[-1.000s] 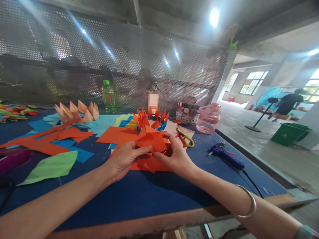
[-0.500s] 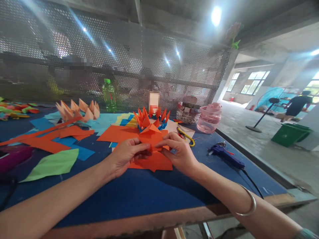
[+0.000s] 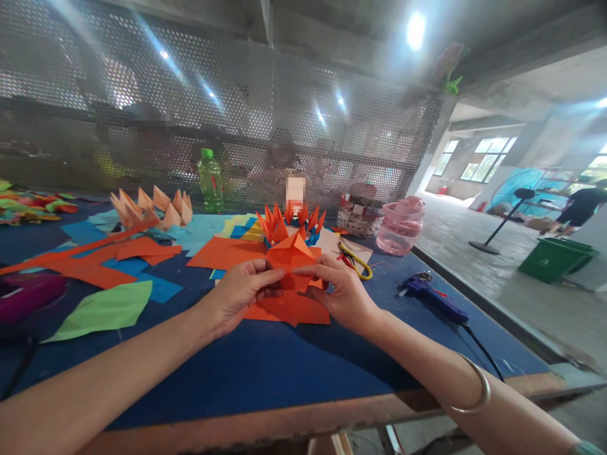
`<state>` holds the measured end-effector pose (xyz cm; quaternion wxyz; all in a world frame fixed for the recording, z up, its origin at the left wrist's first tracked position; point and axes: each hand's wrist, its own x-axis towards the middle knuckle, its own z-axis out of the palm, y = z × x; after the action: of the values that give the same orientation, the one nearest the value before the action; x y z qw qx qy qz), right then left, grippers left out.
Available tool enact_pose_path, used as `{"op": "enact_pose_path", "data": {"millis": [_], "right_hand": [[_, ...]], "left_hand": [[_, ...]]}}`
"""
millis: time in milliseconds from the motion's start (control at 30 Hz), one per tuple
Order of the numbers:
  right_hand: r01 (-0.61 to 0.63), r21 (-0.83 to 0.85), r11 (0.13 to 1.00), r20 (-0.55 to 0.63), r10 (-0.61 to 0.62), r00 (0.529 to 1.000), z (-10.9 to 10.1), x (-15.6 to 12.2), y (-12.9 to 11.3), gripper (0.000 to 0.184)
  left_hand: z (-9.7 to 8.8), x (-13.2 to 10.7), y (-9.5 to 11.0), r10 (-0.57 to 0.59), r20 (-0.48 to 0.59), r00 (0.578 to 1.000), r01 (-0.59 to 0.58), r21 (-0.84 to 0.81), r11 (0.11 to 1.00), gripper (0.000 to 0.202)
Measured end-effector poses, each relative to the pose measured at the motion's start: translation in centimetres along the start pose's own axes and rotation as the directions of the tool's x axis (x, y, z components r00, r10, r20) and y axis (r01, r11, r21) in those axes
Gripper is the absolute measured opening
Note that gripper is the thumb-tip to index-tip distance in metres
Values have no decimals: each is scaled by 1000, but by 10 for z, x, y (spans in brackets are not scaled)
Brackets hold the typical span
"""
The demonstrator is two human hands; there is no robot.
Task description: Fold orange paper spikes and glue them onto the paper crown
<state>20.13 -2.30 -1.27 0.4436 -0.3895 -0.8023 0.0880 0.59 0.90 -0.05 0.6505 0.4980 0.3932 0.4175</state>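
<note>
A long desk point(image 3: 265, 360) topped in dark blue runs across the room in front of a perforated metal screen point(image 3: 142, 82), and the person sits at it with both forearms reaching in from the near edge. The left arm comes in from about 7 o'clock and the right arm from about 5 o'clock, a metal bangle point(image 3: 474, 385) on the right wrist. The left hand point(image 3: 241, 297) and right hand point(image 3: 344, 297) meet near the middle of the desk, palms turned inward. Each grip is a narrow pinch on the folded orange paper piece point(image 3: 294, 259), with the fingers of both hands pressed against its lower edges. The piece is a peaked, many-layered fold held just above a loose orange sheet point(image 3: 289, 309), and its top rises to a point.

At 12 o'clock from the hands stands a paper lotus point(image 3: 284, 227) of orange and blue points, just beyond the held piece. A peach paper lotus point(image 3: 152, 212) sits at 10 o'clock. Yellow-handled scissors point(image 3: 353, 262) lie at 1 o'clock, near the right hand, and a blue glue gun point(image 3: 429, 300) lies at 3 o'clock.
</note>
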Motion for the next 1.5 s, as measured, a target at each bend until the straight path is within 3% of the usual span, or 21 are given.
{"op": "enact_pose_path", "data": {"millis": [167, 267, 433, 600, 867, 1133, 1500], "right_hand": [[18, 13, 1000, 23, -19, 1000, 0, 0, 2, 13], [-9, 16, 1000, 3, 9, 1000, 0, 1, 0, 16], [-81, 51, 995, -11, 81, 997, -1, 1, -4, 7], [-172, 31, 985, -33, 173, 984, 1, 1, -5, 19], [-221, 70, 973, -90, 227, 970, 4, 0, -8, 16], [-216, 77, 973, -123, 225, 967, 6, -1, -8, 18], [-205, 98, 974, -143, 218, 965, 7, -2, -9, 18]], "left_hand": [[3, -3, 3, -10, -22, 1000, 10, 3, 1000, 11], [3, -4, 5, -21, -21, 1000, 22, 30, 999, 15], [4, -7, 3, -1, -32, 999, 7, 192, 981, 25], [5, -9, 1, -16, -3, 1000, 16, 291, 957, 28], [9, -8, -1, 53, 64, 997, -63, 171, 983, 29], [9, -8, -3, 55, 114, 992, -68, 111, 992, 27], [7, -10, -5, -42, 130, 991, 23, 143, 989, 24]]}}
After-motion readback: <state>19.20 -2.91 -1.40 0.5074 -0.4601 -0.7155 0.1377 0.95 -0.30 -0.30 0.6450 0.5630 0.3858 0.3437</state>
